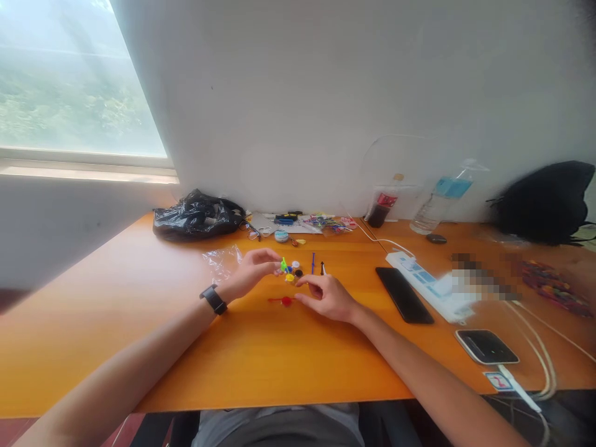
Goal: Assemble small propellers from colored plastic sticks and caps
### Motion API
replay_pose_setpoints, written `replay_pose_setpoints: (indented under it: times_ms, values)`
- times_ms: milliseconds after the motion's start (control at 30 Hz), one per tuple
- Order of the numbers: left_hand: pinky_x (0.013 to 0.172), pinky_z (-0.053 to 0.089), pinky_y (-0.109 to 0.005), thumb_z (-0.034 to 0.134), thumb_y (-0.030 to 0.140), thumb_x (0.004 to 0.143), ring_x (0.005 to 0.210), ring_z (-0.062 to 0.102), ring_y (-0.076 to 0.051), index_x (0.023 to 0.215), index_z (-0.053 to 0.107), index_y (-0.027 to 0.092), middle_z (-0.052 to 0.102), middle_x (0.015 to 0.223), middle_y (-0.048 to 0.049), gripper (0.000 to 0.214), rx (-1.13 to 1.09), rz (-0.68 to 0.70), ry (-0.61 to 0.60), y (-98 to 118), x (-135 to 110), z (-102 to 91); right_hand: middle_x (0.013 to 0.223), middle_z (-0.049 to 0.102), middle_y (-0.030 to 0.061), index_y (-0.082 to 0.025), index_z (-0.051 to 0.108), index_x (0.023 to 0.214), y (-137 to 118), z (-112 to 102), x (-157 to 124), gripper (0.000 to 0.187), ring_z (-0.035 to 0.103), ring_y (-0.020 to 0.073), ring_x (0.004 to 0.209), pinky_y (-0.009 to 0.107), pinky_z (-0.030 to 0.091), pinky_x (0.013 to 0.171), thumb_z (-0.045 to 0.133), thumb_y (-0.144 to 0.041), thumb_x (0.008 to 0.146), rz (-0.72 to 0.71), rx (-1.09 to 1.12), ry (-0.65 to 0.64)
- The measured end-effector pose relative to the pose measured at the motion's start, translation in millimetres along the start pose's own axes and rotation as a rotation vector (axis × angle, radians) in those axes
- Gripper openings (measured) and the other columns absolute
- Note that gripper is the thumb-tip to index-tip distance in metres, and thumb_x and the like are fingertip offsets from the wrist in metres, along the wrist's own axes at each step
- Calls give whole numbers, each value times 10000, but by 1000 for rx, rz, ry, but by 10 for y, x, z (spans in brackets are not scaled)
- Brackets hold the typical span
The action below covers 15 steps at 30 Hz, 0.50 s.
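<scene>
My left hand [254, 271], with a black watch on its wrist, has its thumb and fingertips closed on a small bright green plastic piece [284, 265]. Close by on the wooden table lie small round pieces: a yellow one [289, 278], a white one [296, 264] and a black one [298, 273]. A blue piece [289, 270] sits partly behind the green one. My right hand [328, 297] hovers low with thumb and index finger apart, nothing visible between them. Just left of its thumb is a red disc [286, 301] with a thin stem.
Beyond the hands lie a blue stick [313, 263] and a black arrow-tipped stick [322, 267]. A black plastic bag [198, 216] and clear wrapper [221, 264] are left. On the right are a phone [404, 295], power strip [426, 282], cables and two bottles [382, 208].
</scene>
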<state>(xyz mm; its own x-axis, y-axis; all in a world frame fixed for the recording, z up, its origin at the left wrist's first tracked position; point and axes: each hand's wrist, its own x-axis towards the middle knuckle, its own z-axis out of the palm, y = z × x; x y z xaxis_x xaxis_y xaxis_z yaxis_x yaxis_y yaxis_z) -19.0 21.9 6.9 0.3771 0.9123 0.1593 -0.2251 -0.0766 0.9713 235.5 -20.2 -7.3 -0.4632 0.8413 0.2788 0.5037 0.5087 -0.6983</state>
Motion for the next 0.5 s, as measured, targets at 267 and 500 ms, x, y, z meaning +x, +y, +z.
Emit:
replay_pose_setpoints:
  times_ms: [267, 500]
  values:
    - [791, 537, -308, 875, 291, 756, 764, 675, -164, 868, 725, 150, 729, 825, -38, 234, 55, 34, -16, 69, -57, 129, 589, 420, -47, -182, 720, 1055, -108, -54, 59, 489, 315, 123, 542, 273, 230, 531, 561, -638, 976, 242, 792, -44]
    - [790, 553, -304, 888, 297, 741, 780, 699, -173, 849, 721, 141, 746, 852, -51, 252, 100, 16, 17, 57, -54, 131, 455, 287, -11, -197, 526, 435, -59, -245, 77, 836, 270, 124, 461, 324, 225, 527, 295, -793, 973, 214, 1089, -154]
